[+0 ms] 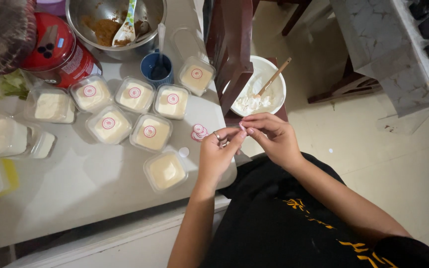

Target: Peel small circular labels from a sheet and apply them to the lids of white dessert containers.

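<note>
My left hand (218, 155) and my right hand (272, 136) meet fingertip to fingertip over the table's right corner, pinching something small and pale that I cannot make out. A ring sits on a left finger. Just left of the hands lies a small stack of round red-and-white stickers (199, 132). Several square clear-lidded tubs of cream dessert cover the table; most carry a round sticker, like one tub (150, 132). The nearest tub (165, 171) has no sticker.
A metal bowl (151, 25) with brown paste and a spoon, a blue cup (151, 65), and a red tin (58, 49) stand at the back. A white bowl (275, 94) with a wooden stick rests on a dark wooden chair (230, 54).
</note>
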